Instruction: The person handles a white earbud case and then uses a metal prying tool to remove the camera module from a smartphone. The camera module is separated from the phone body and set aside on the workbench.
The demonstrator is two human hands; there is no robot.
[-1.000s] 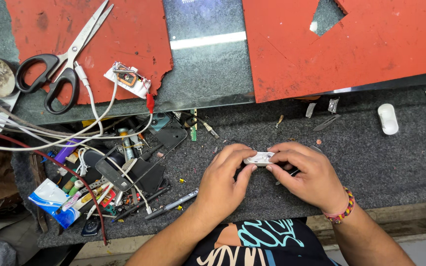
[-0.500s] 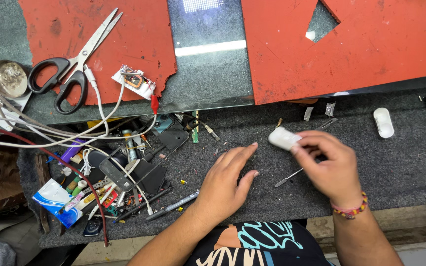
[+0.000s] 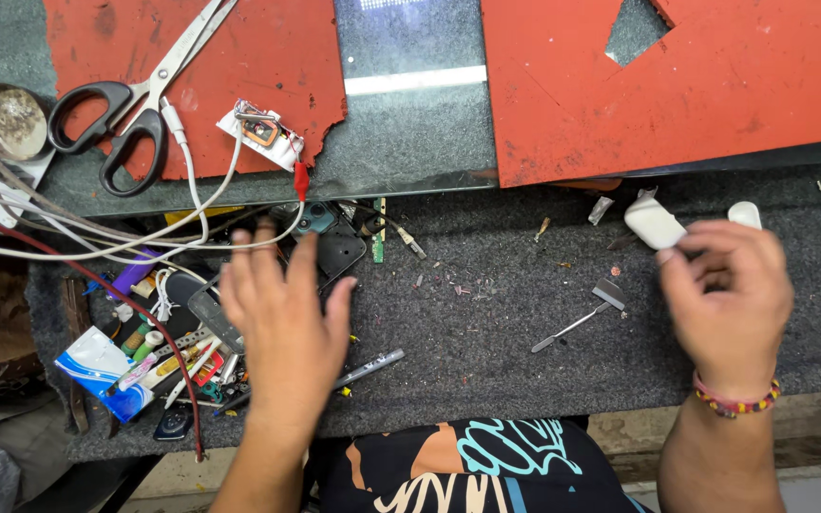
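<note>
L hand (image 3: 282,328) near table (image 3: 486,323) front edge, fingers spread flat, holding nothing, over tool clutter (image 3: 173,351). R hand (image 3: 729,294) toward right edge, fingers pinching white plastic piece (image 3: 654,221). Metal spudger (image 3: 577,318) lies between. Far left corner: small round tin (image 3: 9,121), contents unclear.

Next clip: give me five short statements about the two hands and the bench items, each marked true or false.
1. The right hand holds a small white block at its fingertips. True.
2. The left hand grips the scissors. False: it hovers open over the pile of small tools; the scissors lie apart on the red mat.
3. A slim metal tool lies on the grey mat between the hands. True.
4. The right wrist is bare. False: it wears a beaded bracelet.
5. The scissors have black handles. True.
</note>
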